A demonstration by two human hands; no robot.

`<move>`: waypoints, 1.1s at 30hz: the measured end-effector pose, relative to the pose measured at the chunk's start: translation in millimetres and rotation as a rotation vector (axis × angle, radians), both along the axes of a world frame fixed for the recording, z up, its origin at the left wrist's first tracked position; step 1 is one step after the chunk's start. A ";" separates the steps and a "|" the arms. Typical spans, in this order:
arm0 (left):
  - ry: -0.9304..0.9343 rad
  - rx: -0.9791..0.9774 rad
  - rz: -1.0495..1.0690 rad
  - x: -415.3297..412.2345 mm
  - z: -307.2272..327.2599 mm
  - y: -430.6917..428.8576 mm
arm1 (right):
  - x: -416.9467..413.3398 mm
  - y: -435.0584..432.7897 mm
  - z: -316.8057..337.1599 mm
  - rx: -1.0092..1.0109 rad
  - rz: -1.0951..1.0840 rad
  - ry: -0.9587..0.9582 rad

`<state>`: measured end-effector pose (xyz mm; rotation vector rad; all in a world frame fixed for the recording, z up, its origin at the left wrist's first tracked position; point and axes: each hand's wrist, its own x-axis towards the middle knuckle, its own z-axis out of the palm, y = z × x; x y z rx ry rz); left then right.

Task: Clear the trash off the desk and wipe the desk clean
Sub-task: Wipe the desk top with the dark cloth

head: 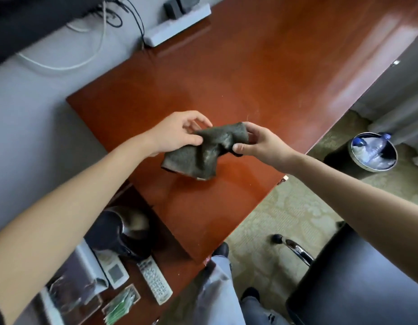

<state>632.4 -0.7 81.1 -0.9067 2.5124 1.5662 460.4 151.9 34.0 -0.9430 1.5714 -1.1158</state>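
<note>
right now the dark grey cloth [204, 152] hangs between both hands above the middle of the desk [262, 73], nearer its front edge than the wall edge. its long axis runs roughly from the desk's left end toward its right end, tilted a little. the left hand [177, 133] pinches the cloth's upper left part between thumb and fingers; the right hand [252, 143] grips the bunched right end, fingers curled round it. neither hand is nearer to speak of: the cloth lies directly between them, so the coming move, likely spreading or folding it before wiping, depends on the two hands drawing apart or together along that axis.

the cloth looks limp, rumpled and mottled, with a fold ridge down its middle and its lower corner drooping toward the desk; whether it touches the wood i cannot tell. the glossy red-brown desk around it appears free of trash, and the bin [373, 152] on the floor past the desk's front edge holds plastic bottles.
</note>
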 end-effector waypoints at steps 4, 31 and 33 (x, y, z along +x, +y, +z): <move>-0.002 -0.409 0.297 29.9 -7.6 -68.7 | -20.4 -24.1 -13.7 0.046 -0.076 0.392; -0.169 -0.612 -0.147 -125.1 -114.9 -120.5 | -119.7 21.9 -88.8 0.275 -0.231 1.171; -0.127 -0.629 -0.272 -156.1 -115.9 -95.8 | -126.2 31.0 -89.4 0.295 -0.267 1.159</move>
